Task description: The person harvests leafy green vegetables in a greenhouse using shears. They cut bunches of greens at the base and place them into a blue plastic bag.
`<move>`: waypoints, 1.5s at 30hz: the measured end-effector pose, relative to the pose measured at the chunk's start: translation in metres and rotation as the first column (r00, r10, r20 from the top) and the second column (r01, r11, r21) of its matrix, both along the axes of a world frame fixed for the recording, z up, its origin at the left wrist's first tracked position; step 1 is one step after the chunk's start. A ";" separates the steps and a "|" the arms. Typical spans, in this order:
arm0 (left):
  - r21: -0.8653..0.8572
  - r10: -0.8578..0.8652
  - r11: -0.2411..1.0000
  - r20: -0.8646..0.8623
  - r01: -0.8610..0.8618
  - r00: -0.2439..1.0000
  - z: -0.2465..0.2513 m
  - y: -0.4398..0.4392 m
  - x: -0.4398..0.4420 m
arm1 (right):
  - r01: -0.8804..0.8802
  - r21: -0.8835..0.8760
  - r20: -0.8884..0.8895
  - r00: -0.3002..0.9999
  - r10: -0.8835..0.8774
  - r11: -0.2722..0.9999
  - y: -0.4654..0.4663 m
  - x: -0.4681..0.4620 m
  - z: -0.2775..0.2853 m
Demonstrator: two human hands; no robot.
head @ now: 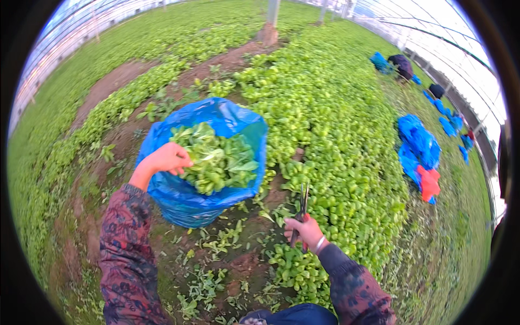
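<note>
My left hand (172,158) is over the near left side of an open blue plastic bag (183,209), its fingers at the edge of the cut leafy greens (215,158) heaped inside. Whether the fingers pinch a leaf cannot be told. Scissors (303,207) with red on the handles are in my right hand (304,231), the blades pointing away from me and slightly apart. That hand is above the near left edge of a dense bed of low leafy greens (349,178), to the right of the bag.
Bare soil with scattered leaves (243,264) lies between my arms. Blue plastic bags (420,142) and a red bag (428,183) lie at the right. Crouching people (401,66) are farther off, near more blue bags. A post (272,16) stands ahead under the greenhouse frame.
</note>
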State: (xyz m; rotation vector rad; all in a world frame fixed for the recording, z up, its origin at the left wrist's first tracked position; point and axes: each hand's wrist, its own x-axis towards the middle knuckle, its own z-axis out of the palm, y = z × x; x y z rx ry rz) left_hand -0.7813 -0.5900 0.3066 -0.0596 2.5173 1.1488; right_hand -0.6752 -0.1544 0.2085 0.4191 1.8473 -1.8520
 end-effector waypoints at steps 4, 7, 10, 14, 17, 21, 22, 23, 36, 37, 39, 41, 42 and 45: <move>-0.476 0.152 0.789 -0.462 -0.389 0.874 0.006 -0.020 -0.011 | 0.028 0.040 0.159 0.987 -0.034 0.999 -0.081 -0.055 -0.021; -0.491 0.054 0.537 -0.791 -0.686 0.609 -0.004 -0.025 -0.013 | 0.089 0.015 0.069 0.994 -0.090 0.996 -0.127 -0.068 -0.025; -0.564 0.191 0.455 -0.694 -0.689 0.694 -0.030 -0.048 -0.027 | 0.169 -0.154 0.064 0.985 -0.160 0.974 -0.145 -0.082 -0.053; -0.610 0.300 0.487 -0.555 -0.625 0.776 -0.064 -0.107 -0.023 | 0.213 -0.385 0.081 0.977 -0.197 0.898 -0.155 -0.077 -0.031; -0.419 0.354 0.475 -0.713 -0.773 0.605 -0.055 -0.119 0.003 | 0.162 -0.448 0.024 0.985 -0.169 0.879 -0.135 -0.088 0.009; -0.204 0.329 0.444 -0.869 -0.873 0.370 -0.039 -0.175 0.058 | 0.006 -0.489 -0.133 0.988 -0.081 0.872 -0.136 -0.082 0.065; -0.144 0.351 0.494 -0.869 -0.857 0.348 -0.034 -0.174 0.076 | 0.014 -0.514 -0.151 0.983 -0.107 0.857 -0.137 -0.082 0.076; -0.089 0.378 0.536 -0.864 -0.840 0.332 -0.026 -0.172 0.102 | 0.021 -0.537 -0.161 0.979 -0.127 0.843 -0.140 -0.082 0.078; -0.438 0.027 0.788 -0.678 -0.433 0.734 0.035 0.027 0.209 | -0.262 -0.368 -0.059 0.964 0.259 0.892 -0.086 -0.016 0.037; -0.402 -0.051 0.869 -0.653 -0.289 0.755 0.040 0.045 0.192 | -0.262 -0.333 -0.049 0.964 0.261 0.906 -0.080 -0.016 0.035; -0.331 -0.228 0.942 -0.489 0.062 0.842 0.026 0.055 0.153 | -0.303 -0.366 -0.090 0.953 0.290 0.880 -0.087 -0.016 0.034; -0.542 -0.328 0.839 -0.446 0.040 0.833 -0.023 0.053 0.132 | -0.286 -0.405 -0.116 0.958 0.261 0.868 -0.101 -0.011 0.030; -0.606 -0.314 0.779 -0.158 0.159 0.936 -0.045 0.057 0.131 | -0.306 -0.355 -0.134 0.952 0.276 0.883 -0.098 -0.010 0.026; -0.505 -0.326 0.618 0.533 0.603 0.781 -0.111 0.049 0.164 | -0.270 -0.315 -0.082 0.963 0.257 0.910 -0.084 -0.004 0.027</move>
